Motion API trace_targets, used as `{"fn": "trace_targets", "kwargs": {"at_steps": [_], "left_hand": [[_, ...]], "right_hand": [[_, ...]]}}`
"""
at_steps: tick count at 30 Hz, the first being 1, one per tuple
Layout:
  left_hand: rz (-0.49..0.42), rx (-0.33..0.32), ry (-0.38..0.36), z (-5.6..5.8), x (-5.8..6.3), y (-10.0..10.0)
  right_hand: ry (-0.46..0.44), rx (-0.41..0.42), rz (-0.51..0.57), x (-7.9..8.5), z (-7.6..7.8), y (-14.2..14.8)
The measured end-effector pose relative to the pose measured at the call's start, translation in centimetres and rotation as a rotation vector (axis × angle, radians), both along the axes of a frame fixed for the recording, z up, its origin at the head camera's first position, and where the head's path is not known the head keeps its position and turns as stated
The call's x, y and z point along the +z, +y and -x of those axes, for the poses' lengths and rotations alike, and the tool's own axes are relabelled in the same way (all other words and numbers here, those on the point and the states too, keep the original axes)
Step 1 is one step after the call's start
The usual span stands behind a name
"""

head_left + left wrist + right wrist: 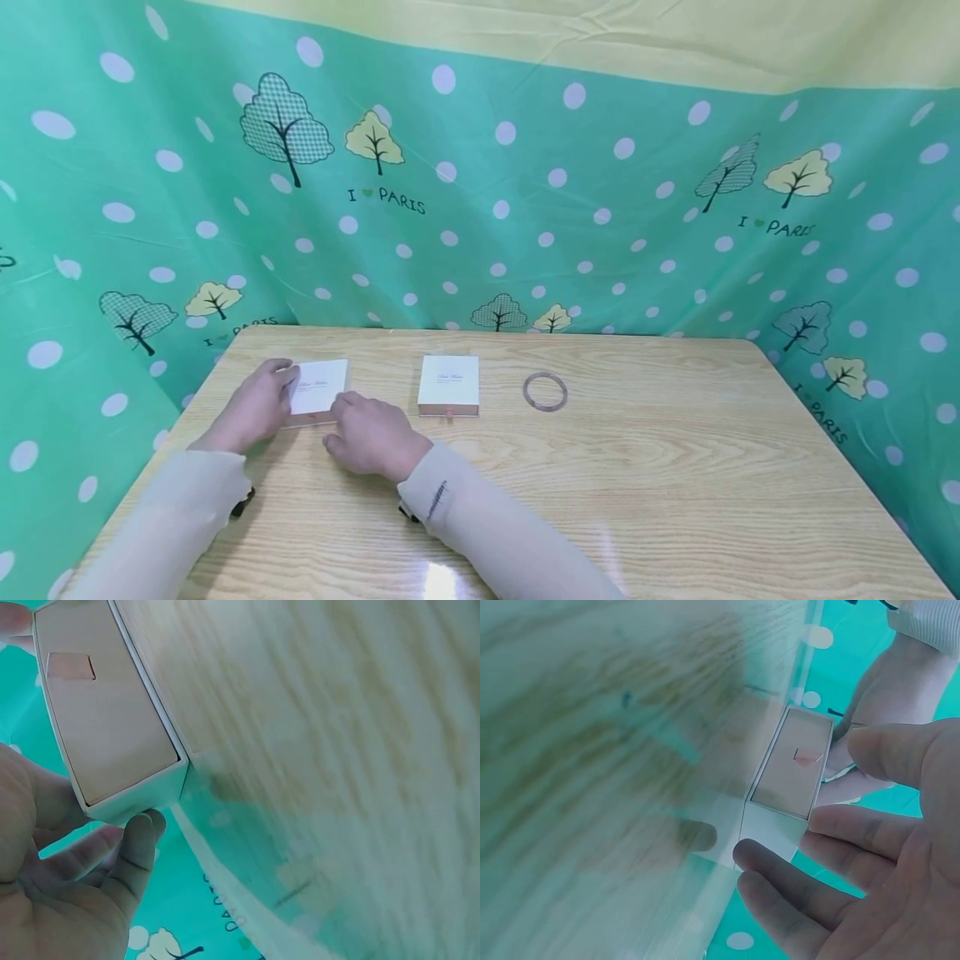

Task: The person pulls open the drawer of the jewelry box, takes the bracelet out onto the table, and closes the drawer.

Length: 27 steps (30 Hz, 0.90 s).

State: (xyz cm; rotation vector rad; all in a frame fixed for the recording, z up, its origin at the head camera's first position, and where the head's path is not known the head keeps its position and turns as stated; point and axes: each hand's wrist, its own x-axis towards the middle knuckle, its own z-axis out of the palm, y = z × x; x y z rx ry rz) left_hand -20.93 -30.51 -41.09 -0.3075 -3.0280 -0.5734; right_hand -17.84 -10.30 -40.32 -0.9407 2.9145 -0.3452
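- The left hand (255,407), farthest left of the middle box (448,385), has its fingers partly curled on the left side of a white box (321,387).
- The right hand (375,435), nearer the middle box, is loosely spread, fingertips against the white box's right side; it grips nothing.
- The white box lies on the table (675,483), left of the middle box; its near end shows a pinkish drawer (112,727) with a ribbon tab (69,666).
- It looks light, stiff card, probably smooth and easily dented; hold the outer sleeve by its sides, gently, and pull only the tab.
- Right of the middle box, a bangle (546,408) lies flat, likely hard, slippery and brittle.
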Motion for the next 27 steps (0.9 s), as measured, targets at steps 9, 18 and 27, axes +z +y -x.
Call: {"fn": "trace_targets", "kwargs": {"at_steps": [9, 18, 27], "left_hand": [[-0.056, -0.006, 0.009, -0.5, -0.1, 0.1], [-0.042, -0.027, 0.036, -1.0, -0.2, 0.6], [-0.033, -0.027, 0.059, -1.5, -0.3, 1.3]], "right_hand": [[0.004, -0.005, 0.007, -0.1, -0.3, 0.5], [0.039, 0.003, -0.013, 0.1, -0.8, 0.9], [0.032, 0.0, -0.018, 0.2, -1.0, 1.6]]}}
